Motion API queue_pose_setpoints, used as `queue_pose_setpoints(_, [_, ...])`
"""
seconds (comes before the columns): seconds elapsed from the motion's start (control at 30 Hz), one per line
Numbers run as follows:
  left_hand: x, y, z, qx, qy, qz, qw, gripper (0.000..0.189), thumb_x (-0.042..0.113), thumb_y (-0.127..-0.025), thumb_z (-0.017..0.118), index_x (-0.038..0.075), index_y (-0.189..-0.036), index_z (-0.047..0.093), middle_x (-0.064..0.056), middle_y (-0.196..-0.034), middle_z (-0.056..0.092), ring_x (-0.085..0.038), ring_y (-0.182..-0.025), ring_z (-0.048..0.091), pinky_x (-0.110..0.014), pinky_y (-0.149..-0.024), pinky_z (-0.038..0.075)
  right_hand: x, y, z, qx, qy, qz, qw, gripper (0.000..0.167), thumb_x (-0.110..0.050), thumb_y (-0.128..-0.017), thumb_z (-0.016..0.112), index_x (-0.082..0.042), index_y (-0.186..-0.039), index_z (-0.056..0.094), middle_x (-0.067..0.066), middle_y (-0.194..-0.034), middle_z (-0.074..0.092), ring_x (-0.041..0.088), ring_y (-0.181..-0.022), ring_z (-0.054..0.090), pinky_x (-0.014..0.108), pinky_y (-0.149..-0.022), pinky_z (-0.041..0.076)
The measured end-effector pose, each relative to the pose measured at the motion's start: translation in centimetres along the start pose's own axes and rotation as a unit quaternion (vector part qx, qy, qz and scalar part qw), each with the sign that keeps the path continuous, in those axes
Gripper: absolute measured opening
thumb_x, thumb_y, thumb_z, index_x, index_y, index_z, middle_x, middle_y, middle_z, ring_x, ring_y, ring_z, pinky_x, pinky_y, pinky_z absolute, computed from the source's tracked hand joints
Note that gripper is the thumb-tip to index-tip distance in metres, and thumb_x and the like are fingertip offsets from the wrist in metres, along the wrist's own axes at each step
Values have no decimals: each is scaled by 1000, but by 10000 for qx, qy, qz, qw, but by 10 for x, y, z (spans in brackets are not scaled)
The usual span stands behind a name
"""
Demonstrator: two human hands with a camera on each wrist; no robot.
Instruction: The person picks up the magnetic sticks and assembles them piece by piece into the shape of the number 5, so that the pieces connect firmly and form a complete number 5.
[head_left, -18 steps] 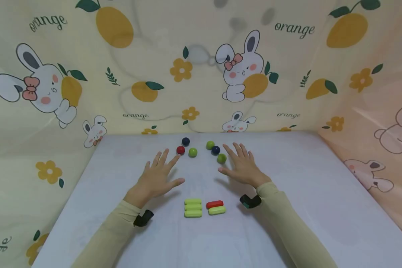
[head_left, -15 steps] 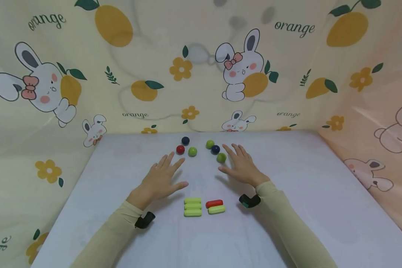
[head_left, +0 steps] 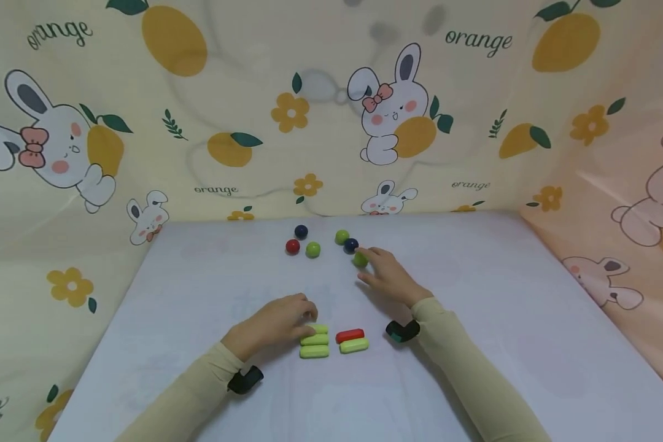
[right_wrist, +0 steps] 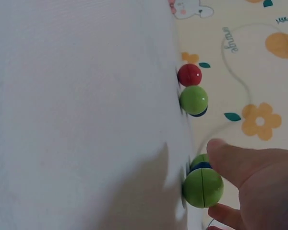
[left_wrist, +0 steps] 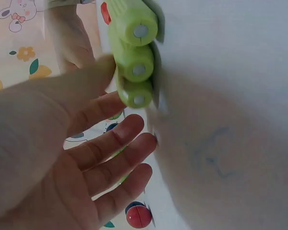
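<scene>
Three light green rods (head_left: 314, 352) with grey discs in their ends (left_wrist: 140, 31) lie side by side on the white table. My left hand (head_left: 276, 322) pinches the farthest light green rod (left_wrist: 136, 93) between thumb and index finger, its other fingers spread beyond. Right of these lie a red rod (head_left: 350, 336) and another light green rod (head_left: 354, 345). My right hand (head_left: 392, 277) is farther back, its thumb and fingers apart around a green ball (right_wrist: 203, 188). Behind that ball sit a dark blue ball (head_left: 350, 245) and a second green ball (head_left: 342, 236).
At the back, left of the right hand's group, are a red ball (head_left: 293, 247), another dark blue ball (head_left: 301, 231) and another green ball (head_left: 312, 249). A printed cloth (head_left: 331, 141) with rabbits and oranges hangs behind the table (head_left: 453, 258).
My left hand has come down and toward me from near the red ball to the light green rods, its fingers curling. The right hand's fingers have closed in nearer the front green ball.
</scene>
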State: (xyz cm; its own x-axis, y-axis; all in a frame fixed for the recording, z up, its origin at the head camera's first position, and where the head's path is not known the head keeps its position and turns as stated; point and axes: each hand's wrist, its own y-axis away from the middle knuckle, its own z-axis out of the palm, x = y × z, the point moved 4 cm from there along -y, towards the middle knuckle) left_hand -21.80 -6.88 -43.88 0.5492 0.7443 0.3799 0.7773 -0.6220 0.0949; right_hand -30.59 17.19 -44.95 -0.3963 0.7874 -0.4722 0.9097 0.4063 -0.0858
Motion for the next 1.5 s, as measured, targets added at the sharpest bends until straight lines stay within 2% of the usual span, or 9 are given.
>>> queue_pose_setpoints(0.07, [0,0,1,-1,-14,10,10000,22,23,-93,73,9,-110,72,-1,-103,67,-13,-93,61,-34,-88,55,0,-2,2,-65,-73,63,9999,62,-23,-96,69,-11,-151,44,22,-149,50,42,-140,45,58,-116,37])
queue_pose_setpoints(0.3, [-4,-2,5,-123,156,-145,9997,18,19,-94,73,8,-109,71,0,-99,68,-12,-88,58,-33,-85,55,0,-7,7,-93,-111,318,9994,56,-20,-98,66,-10,-149,47,19,-148,53,37,-137,50,54,-115,40])
queue_pose_setpoints(0.5, [-17,-9,7,-249,996,-290,9943,11,20,-97,68,15,-106,67,4,-94,63,-12,-86,55,-31,-82,51,6,-10,8,-60,-155,565,9983,45,-18,-98,65,-13,-141,53,13,-128,65,29,-117,62,48,-104,50])
queue_pose_setpoints(0.7, [-27,-20,2,-184,1727,-427,9839,13,18,-102,59,18,-114,54,-4,-105,67,-16,-93,60,-38,-88,52,9,-11,6,-197,-418,572,9973,38,-17,-98,67,-12,-133,55,13,-121,67,28,-110,64,47,-99,53])
queue_pose_setpoints(0.93, [-29,-33,-8,31,1809,-592,9817,13,16,-104,55,17,-117,50,-6,-101,66,-16,-86,58,-35,-81,51,11,-11,2,-324,-1380,411,9890,33,-14,-95,70,-10,-123,53,16,-117,67,25,-101,63,40,-89,53])
queue_pose_setpoints(1.03, [-29,-38,-8,44,1827,-628,9812,15,17,-104,56,17,-117,49,-7,-102,66,-16,-86,58,-34,-81,50,12,-11,2,-462,-1909,418,9796,32,-12,-94,69,-8,-120,52,18,-121,66,25,-101,63,35,-85,52])
queue_pose_setpoints(1.2, [-32,-44,-8,30,1828,-753,9803,15,19,-104,56,18,-117,48,-5,-98,64,-16,-83,57,-33,-78,49,12,-10,6,-756,-2544,564,9625,32,-13,-95,68,-8,-120,50,18,-127,63,27,-110,64,35,-90,53])
queue_pose_setpoints(1.33, [-33,-47,-8,23,1826,-834,9796,14,20,-104,57,18,-116,49,-4,-95,63,-16,-81,56,-32,-76,48,10,-10,9,-845,-2668,431,9591,38,-14,-95,68,-7,-129,51,18,-131,61,28,-112,64,35,-89,53])
queue_pose_setpoints(1.5, [-32,-48,-8,-26,1857,-894,9785,14,19,-104,56,17,-117,49,-4,-93,62,-16,-80,56,-30,-74,47,0,-7,11,-1079,-2586,-180,9598,48,-10,-97,65,-3,-143,50,21,-139,58,32,-116,63,43,-97,53])
